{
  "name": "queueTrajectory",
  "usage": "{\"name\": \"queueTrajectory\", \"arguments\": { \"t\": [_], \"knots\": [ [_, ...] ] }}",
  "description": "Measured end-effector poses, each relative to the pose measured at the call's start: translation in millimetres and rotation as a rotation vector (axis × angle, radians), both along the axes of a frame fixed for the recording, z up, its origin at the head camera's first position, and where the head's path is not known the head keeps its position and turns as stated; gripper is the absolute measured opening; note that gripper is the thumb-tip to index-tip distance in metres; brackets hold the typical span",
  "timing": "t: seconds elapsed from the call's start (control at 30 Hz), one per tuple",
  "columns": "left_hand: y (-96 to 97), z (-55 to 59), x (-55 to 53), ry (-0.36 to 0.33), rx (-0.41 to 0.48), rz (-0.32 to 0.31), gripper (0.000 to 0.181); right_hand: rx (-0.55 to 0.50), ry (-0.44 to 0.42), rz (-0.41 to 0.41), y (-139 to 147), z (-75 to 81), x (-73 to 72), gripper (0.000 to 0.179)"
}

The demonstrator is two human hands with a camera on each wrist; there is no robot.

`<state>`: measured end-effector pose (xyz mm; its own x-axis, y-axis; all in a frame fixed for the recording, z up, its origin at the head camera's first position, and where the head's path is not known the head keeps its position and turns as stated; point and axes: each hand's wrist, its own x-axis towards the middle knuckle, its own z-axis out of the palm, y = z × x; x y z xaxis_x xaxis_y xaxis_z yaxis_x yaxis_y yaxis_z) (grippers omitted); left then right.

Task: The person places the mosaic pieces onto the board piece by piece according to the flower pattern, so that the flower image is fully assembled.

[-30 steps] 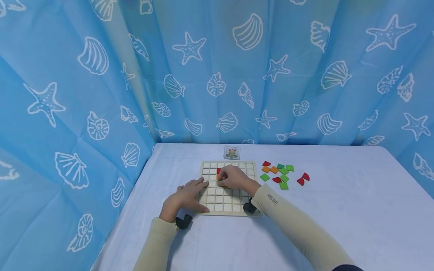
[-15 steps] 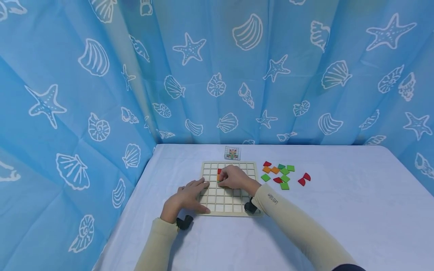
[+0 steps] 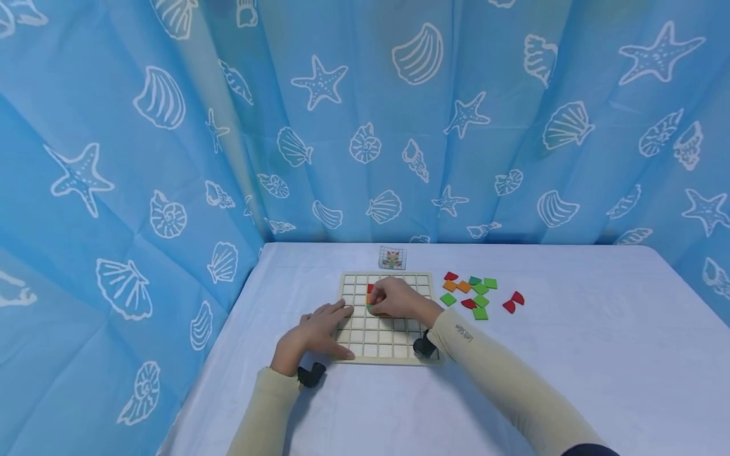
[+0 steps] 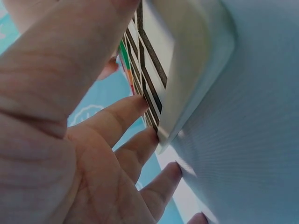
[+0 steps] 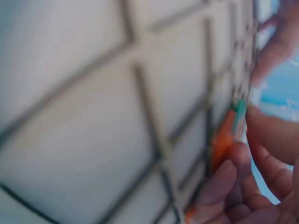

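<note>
A pale square grid board (image 3: 371, 360) lies on the table, with a red tile (image 3: 371, 288) and an orange tile (image 3: 368, 298) in one column of its cells. My right hand (image 3: 397, 299) is over the middle of the board, its thumb and fingertips pinching a small green tile (image 5: 240, 111) just below the orange one. The fingers partly cover these tiles in the head view. My left hand (image 3: 316, 330) rests along the board's left edge with fingers spread; in the left wrist view its fingertips (image 4: 139, 103) reach the rim.
Right of the board lie several loose tiles: green squares (image 3: 480, 313), orange squares (image 3: 450, 286) and red quarter-rounds (image 3: 517, 297). A small pattern card (image 3: 392, 258) stands behind the board. A blue shell-print curtain (image 3: 365, 177) borders the white table (image 3: 570, 354).
Both hands stay in nearly the same place on the board. A bit more of the green tile shows beneath the right fingertips.
</note>
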<state>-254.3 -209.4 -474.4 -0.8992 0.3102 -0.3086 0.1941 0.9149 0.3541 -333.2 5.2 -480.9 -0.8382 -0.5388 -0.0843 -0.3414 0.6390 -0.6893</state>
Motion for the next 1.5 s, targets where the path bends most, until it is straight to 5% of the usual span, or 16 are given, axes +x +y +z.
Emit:
{"name": "queueTrajectory", "arguments": {
  "t": [0.4, 0.7, 0.93, 1.13, 1.5],
  "knots": [
    [1.4, -3.9, 0.1, -0.008, -0.003, 0.021, 0.099, -0.168, -0.072, -0.086, 54.2, 28.8, -21.1, 0.021],
    [2.8, -4.2, 1.3, -0.006, -0.005, 0.030, 0.099, -0.114, -0.066, -0.240, 108.4, 34.6, -38.3, 0.036],
    [3.0, -3.4, 2.5, -0.006, -0.004, 0.028, 0.099, -0.085, -0.020, -0.265, 142.5, 37.0, -36.6, 0.038],
    [3.7, -1.9, 0.2, 0.009, 0.009, 0.027, 0.099, -0.042, 0.061, -0.305, 168.1, 27.7, -39.3, 0.039],
    [3.2, -3.6, 2.4, -0.007, -0.005, 0.050, 0.098, 0.035, 0.037, -0.362, 192.8, 1.2, -43.2, 0.034]
  ]
}}
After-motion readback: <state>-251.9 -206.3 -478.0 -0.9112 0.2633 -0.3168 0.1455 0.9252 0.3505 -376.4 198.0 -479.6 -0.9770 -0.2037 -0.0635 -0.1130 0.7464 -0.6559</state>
